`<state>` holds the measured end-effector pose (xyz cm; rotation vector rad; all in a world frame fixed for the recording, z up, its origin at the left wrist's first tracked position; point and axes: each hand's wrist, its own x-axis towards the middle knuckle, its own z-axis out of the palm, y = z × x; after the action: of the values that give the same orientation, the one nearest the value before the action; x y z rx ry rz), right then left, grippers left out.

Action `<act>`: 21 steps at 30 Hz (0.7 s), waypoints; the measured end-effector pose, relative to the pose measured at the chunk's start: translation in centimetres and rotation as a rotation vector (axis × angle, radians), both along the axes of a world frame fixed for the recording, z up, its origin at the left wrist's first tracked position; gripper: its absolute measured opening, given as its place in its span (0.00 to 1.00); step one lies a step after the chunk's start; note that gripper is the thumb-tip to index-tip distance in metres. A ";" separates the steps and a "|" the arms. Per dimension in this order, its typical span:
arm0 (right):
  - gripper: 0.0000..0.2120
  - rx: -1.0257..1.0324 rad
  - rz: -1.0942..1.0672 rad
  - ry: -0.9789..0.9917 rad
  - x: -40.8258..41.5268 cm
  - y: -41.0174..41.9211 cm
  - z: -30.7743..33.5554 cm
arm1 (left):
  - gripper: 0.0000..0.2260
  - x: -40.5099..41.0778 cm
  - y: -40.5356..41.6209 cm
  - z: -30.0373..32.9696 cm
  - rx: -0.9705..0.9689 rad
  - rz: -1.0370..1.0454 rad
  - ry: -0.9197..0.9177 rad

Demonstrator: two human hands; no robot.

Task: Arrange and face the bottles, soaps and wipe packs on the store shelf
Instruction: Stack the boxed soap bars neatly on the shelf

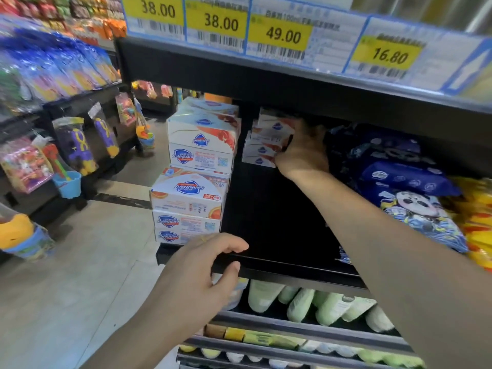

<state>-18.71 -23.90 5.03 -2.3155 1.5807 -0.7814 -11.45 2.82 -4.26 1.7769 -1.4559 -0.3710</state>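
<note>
Soap boxes (266, 141) sit in a small stack deep at the back of the shelf (279, 270), well behind the front edge, with their long sides running left to right. Right hand (303, 153) is reached far in and grips the right end of that stack, fingers curled round it. Left hand (197, 272) hangs at the shelf's front lip, fingers loosely curled and holding nothing, just below the tall front soap stack (194, 177). Wipe packs (404, 177) lie right of the gap. Pulling the rear boxes forward looks like the right hand's job, being far nearer.
</note>
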 end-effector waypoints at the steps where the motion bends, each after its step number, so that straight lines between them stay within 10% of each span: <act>1: 0.32 -0.034 -0.022 -0.023 0.3 -0.4 0.0 | 0.13 0.1 0.0 -0.2 0.000 0.002 0.004; 8: 0.44 0.014 -0.008 0.085 2.2 -3.6 0.4 | 0.15 1.0 -0.1 -1.0 -0.054 -0.018 0.222; 21: 0.18 -0.316 -0.012 0.194 2.4 -4.2 -0.1 | 0.14 1.7 -0.1 -0.7 -0.010 -0.078 0.239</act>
<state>-16.29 -28.08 4.93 -2.6791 1.6523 -0.8887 -9.74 2.77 -4.99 1.6101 -1.3562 -0.5945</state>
